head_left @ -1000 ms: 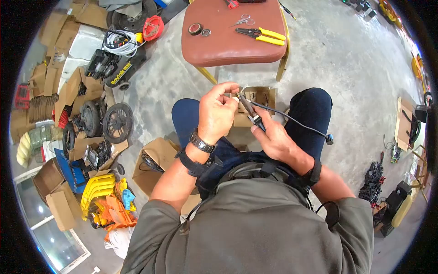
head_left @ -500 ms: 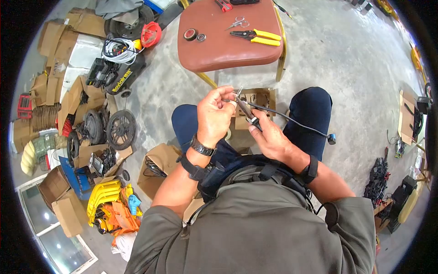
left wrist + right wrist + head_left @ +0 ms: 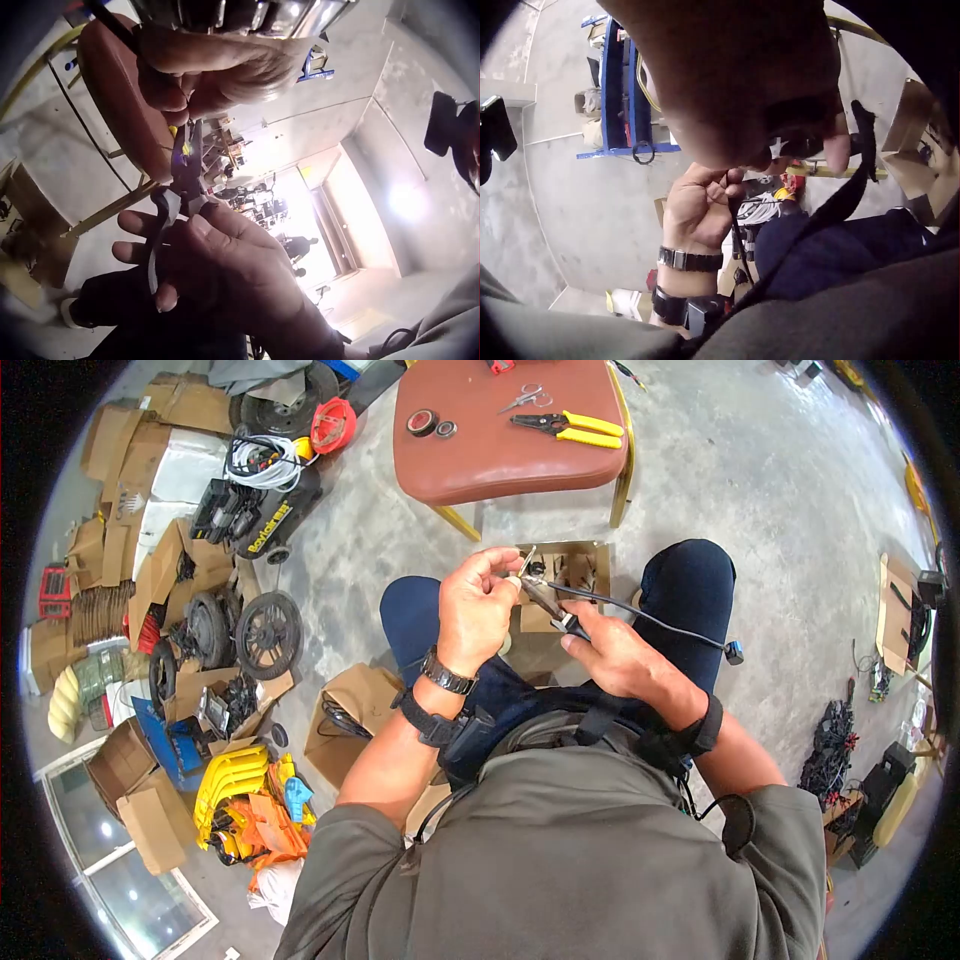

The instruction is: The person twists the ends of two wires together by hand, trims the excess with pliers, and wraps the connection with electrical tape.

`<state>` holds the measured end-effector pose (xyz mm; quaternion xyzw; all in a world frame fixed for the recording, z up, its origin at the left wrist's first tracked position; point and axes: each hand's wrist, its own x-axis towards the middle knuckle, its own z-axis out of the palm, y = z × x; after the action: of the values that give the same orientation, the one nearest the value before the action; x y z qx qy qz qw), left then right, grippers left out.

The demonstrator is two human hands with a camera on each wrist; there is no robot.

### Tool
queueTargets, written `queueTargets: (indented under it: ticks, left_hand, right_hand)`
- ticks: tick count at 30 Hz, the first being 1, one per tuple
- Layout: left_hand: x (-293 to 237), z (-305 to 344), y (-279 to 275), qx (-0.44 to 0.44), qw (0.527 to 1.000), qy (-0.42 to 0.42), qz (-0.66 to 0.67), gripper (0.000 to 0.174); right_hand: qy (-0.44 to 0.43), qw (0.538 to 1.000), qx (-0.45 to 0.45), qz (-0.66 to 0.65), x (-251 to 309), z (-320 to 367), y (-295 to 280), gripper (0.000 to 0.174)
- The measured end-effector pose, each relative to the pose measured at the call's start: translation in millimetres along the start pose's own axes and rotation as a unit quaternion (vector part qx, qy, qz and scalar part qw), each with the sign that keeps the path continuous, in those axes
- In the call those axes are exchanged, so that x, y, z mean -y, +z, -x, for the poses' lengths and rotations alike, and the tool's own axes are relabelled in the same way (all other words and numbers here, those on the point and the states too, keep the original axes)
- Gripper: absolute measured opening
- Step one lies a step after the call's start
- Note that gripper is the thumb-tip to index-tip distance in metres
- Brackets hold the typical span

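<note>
1. Chair (image 3: pixel 500 470): stood ahead of the person, beyond both hands.
2. Cable (image 3: pixel 665 626): ran from near the pliers' tips across to the right knee (image 3: pixel 690 585), ending in a plug (image 3: pixel 735 652).
3. Right hand (image 3: pixel 625 658): gripped the pliers, thumb and fingers curled about the handles; how hard they squeezed, I could not tell.
4. Left hand (image 3: pixel 478 622): held thumb and fingertips narrow, pinching the wire.
5. Pliers (image 3: pixel 548 600): lay between the hands, long axis slanting forward and left from the right palm, tips just beside the left fingertips.
6. Wire (image 3: pixel 529 559): poked forward from the left fingertips toward the chair, its line at an angle to the pliers. The left hand was the nearer; the right lay farther back, with the pliers between. Whether the jaws touched the wire, I could not tell. That angle, in my judgement, was the relation that counted.
</note>
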<state>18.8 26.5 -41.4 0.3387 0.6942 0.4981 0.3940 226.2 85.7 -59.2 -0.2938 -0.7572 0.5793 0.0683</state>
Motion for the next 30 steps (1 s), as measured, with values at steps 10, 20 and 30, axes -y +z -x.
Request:
queueTargets:
  ticks: [10, 20, 30]
  left_hand:
    - [-5.8, 1.8, -2.5, 0.04, 0.997, -0.027, 0.055, 0.036]
    - [-8.7, 5.7, -2.7, 0.041, 0.997, -0.045, 0.043, 0.034]
    - [-18.4, 6.8, -1.0, 0.056, 0.996, -0.03, 0.056, 0.037]
  right_hand:
    - [0.038, 0.993, 0.108, -0.006, 5.3, 16.0, -27.5, 0.039]
    - [0.139, 0.949, 0.129, -0.25, -8.4, 37.0, -16.9, 0.02]
    - [0.114, 0.941, 0.086, -0.307, -8.0, 34.8, -8.6, 0.026]
